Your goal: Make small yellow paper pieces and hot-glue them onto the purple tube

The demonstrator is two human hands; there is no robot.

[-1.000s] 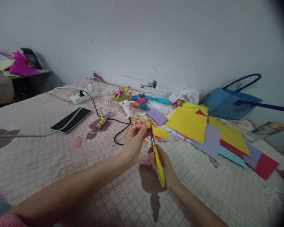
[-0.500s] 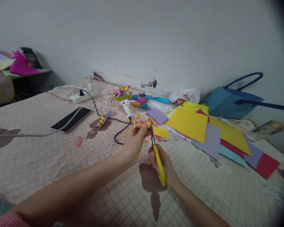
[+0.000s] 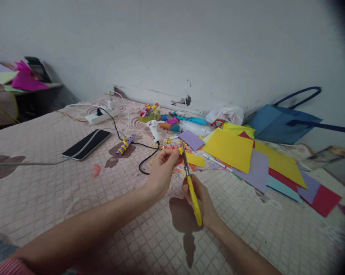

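Note:
A small piece of yellow paper (image 3: 181,150) is pinched between the thumb and fingers of my left hand (image 3: 163,172). My right hand (image 3: 202,200) grips yellow-handled scissors (image 3: 193,200), their blades pointing away from me, right beside that piece. Whether the blades touch the paper I cannot tell. Just beyond the blades lies a yellow paper rectangle (image 3: 196,160), among many small coloured scraps (image 3: 172,144). Left of my left hand rests a rolled purple tube with yellow strips (image 3: 126,145).
A white glue gun (image 3: 153,131) with a black cord lies behind my hands. Coloured sheets (image 3: 230,149) spread to the right, near a blue bag (image 3: 284,124). At left are a dark tablet-like device (image 3: 87,145) with a cable across it and a power strip (image 3: 102,116).
My right hand and the scissors have shifted very slightly to the right. My left hand keeps its pinch on the yellow paper in nearly the same place.

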